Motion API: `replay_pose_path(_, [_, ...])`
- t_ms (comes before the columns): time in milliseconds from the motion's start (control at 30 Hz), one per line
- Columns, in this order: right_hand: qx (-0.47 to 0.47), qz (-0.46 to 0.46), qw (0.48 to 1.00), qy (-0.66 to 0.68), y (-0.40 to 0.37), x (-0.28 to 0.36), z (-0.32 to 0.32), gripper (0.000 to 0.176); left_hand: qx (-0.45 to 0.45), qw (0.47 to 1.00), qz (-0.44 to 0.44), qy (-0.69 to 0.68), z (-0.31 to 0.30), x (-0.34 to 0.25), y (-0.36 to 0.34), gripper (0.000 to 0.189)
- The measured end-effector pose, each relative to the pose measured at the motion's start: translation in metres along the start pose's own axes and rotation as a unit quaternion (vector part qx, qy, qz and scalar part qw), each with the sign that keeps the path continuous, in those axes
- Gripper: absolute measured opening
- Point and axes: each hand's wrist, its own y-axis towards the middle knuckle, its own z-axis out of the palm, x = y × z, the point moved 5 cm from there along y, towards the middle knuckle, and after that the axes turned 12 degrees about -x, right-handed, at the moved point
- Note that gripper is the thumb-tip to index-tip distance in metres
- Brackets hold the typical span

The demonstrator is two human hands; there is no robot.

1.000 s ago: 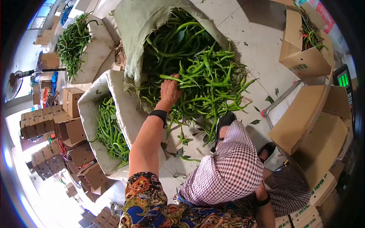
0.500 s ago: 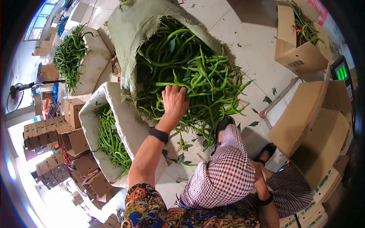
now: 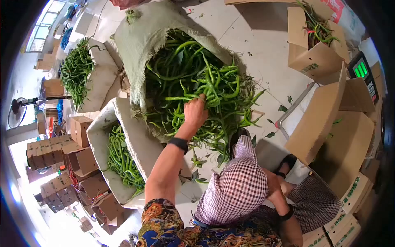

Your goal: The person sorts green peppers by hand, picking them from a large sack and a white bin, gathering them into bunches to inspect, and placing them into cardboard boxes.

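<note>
My left hand (image 3: 195, 112) is in the heap of long green chili peppers (image 3: 224, 82) that spills from the mouth of a woven sack (image 3: 140, 35). Its fingers are curled round some of the peppers, and their tips are partly hidden. One long pepper (image 3: 179, 98) sticks out to the left of the knuckles. My right hand (image 3: 275, 186) is down by my checkered knee (image 3: 242, 185), its fingers hidden behind the leg. Each wrist has a black band.
Left of the sack stands a white foam box (image 3: 133, 144) with green peppers inside. Another pepper pile (image 3: 77, 66) lies farther left. To the right are an open carton (image 3: 345, 144), a scale display (image 3: 361, 69) and a carton of peppers (image 3: 317, 57). Loose leaves (image 3: 271, 134) litter the floor.
My left hand has gone from lying over the peppers to curling its fingers round some of them. The camera view has shifted slightly. My right hand stays by the knee.
</note>
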Motion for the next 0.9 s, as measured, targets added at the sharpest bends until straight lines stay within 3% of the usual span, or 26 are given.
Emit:
replay_pose_path(33, [-0.003,-0.003,1.0,0.004,0.0,0.001,-0.002,0.028,-0.002,1.0,0.003,0.004,-0.012,0.004,-0.004,0.059])
replay_pose_path(100, [-0.01,0.007,1.0,0.013,-0.003,-0.002,-0.005,0.028,0.009,0.987,0.003,-0.159,-0.037,0.009,-0.016,0.053])
replay_pose_path(133, [-0.012,0.008,1.0,0.015,-0.003,0.001,-0.007,0.028,0.057,0.977,-0.054,-0.197,-0.057,0.01,-0.021,0.05])
replay_pose_path(233, [-0.018,-0.025,0.999,-0.018,-0.003,0.008,-0.009,0.028,0.023,0.953,-0.029,-0.301,-0.082,0.018,-0.039,0.049])
replay_pose_path(267, [-0.014,-0.038,0.999,-0.019,-0.003,0.009,-0.006,0.028,-0.005,0.975,0.051,-0.217,-0.095,0.015,-0.048,0.048])
replay_pose_path(300, [-0.012,-0.051,0.998,-0.019,0.0,0.007,-0.003,0.027,-0.008,0.975,0.052,-0.217,-0.104,0.011,-0.052,0.048])
replay_pose_path(333, [-0.027,0.019,0.995,0.092,0.0,-0.013,0.012,0.027,0.02,0.961,-0.003,-0.276,-0.112,0.009,-0.054,0.046])
replay_pose_path(400, [-0.017,-0.008,0.999,0.042,-0.003,-0.02,0.011,0.026,0.091,0.896,-0.152,-0.407,-0.136,0.0,-0.06,0.041])
replay_pose_path(467, [0.002,-0.036,0.997,-0.073,0.001,0.018,-0.006,0.026,0.089,0.88,-0.165,-0.436,-0.145,0.006,-0.053,0.04])
replay_pose_path(567, [-0.019,-0.041,0.999,-0.028,-0.001,0.025,-0.015,0.025,0.084,0.842,-0.193,-0.496,-0.158,0.006,-0.048,0.039])
replay_pose_path(700, [-0.046,-0.05,0.997,0.026,-0.004,0.055,-0.035,0.024,-0.002,0.682,-0.204,-0.702,-0.191,0.003,-0.046,0.038])
replay_pose_path(833, [-0.057,0.02,0.998,-0.004,-0.005,0.066,-0.046,0.026,0.008,0.648,-0.175,-0.741,-0.223,-0.016,-0.045,0.041])
replay_pose_path(900, [-0.077,-0.024,0.997,-0.002,-0.005,0.072,-0.05,0.027,0.002,0.633,-0.168,-0.756,-0.243,-0.031,-0.048,0.043])
